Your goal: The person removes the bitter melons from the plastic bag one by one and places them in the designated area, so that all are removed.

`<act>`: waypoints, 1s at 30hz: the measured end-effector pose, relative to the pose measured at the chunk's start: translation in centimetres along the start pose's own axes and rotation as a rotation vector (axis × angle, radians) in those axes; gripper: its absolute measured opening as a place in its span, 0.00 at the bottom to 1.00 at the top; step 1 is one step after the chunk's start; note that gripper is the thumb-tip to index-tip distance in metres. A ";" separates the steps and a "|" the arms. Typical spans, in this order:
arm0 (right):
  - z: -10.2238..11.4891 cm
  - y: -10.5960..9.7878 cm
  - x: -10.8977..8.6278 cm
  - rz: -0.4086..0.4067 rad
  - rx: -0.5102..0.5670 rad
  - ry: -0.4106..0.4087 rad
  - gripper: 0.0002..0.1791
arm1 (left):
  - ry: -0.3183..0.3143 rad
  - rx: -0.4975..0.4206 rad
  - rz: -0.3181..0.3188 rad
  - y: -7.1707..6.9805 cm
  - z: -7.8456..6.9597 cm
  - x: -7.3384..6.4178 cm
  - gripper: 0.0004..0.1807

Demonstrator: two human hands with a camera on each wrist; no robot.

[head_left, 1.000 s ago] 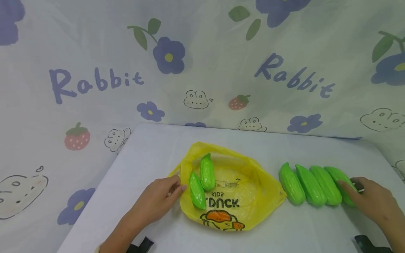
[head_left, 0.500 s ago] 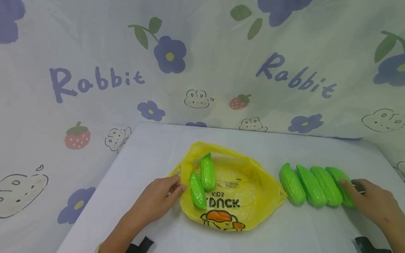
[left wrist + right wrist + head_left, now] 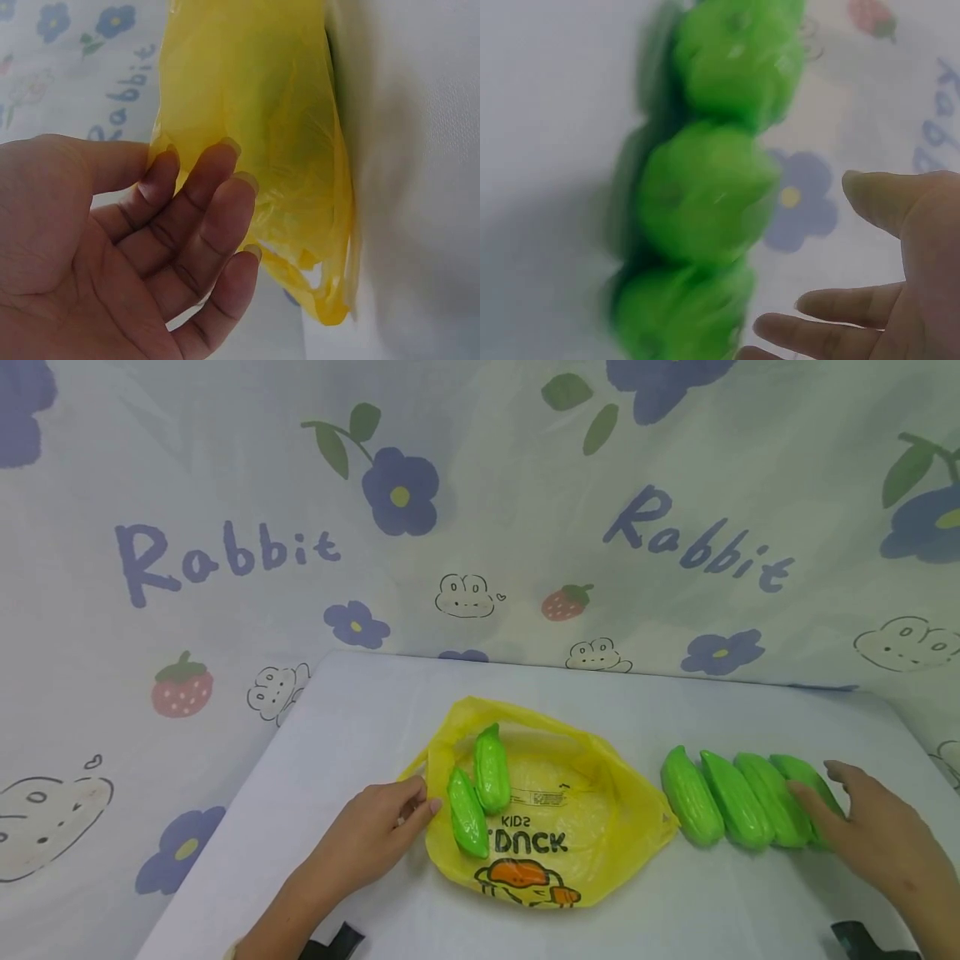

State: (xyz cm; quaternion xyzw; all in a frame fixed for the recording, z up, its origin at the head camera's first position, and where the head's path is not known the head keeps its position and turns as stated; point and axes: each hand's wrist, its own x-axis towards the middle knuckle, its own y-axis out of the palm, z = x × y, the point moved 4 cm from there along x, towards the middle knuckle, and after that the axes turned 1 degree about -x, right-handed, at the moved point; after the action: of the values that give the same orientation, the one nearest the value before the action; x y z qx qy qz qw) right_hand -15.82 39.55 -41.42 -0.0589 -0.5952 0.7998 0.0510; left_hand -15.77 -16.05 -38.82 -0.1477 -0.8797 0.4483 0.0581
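Note:
A yellow plastic bag (image 3: 570, 868) printed with a duck lies with its mouth spread wide. Inside it, near its left side, are two glossy green cucumber-like vegetables (image 3: 491, 768). My left hand (image 3: 382, 827) pinches the bag's left rim between thumb and forefinger; in the left wrist view the other fingers are loosely bent against the yellow film (image 3: 285, 150). Several more of the green vegetables (image 3: 693, 797) lie side by side in a row, right of the bag. Over the rightmost one (image 3: 806, 777) is my right hand (image 3: 877, 827), thumb and fingers spread, gripping nothing.
The white table (image 3: 360, 710) ends at a hanging cloth (image 3: 517, 510) printed with flowers and rabbits behind and to the left. The row's left end nearly touches the bag's right corner. Black straps (image 3: 870, 939) show near both wrists.
My right hand's fingers have spread apart and lifted slightly at the rightmost vegetable. The left hand, the bag and the vegetables stay where they were.

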 end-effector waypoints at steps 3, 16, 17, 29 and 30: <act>1.3 -0.6 -0.4 -0.004 0.014 -0.025 0.49 | -0.001 0.001 0.000 0.0 0.0 0.0 0.14; 10.2 -2.0 -3.4 -0.125 0.109 -0.229 0.35 | 0.005 0.008 0.007 0.0 -0.2 -0.1 0.14; 11.0 -2.1 -3.7 -0.146 0.118 -0.271 0.33 | 0.002 0.009 0.009 0.0 -0.2 -0.1 0.14; 20.3 -1.4 -5.8 -0.279 0.149 -0.708 0.27 | 0.001 0.006 0.032 -0.1 -0.1 0.0 0.12; 21.0 -1.0 -5.8 -0.271 0.143 -0.741 0.27 | 0.003 0.008 0.034 -0.1 -0.1 0.0 0.12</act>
State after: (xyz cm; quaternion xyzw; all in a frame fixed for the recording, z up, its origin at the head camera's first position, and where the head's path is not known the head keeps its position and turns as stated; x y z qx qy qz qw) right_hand -13.34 19.12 -34.29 0.3163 -0.5186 0.7922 -0.0579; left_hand -15.76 -16.03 -38.73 -0.1630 -0.8751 0.4526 0.0526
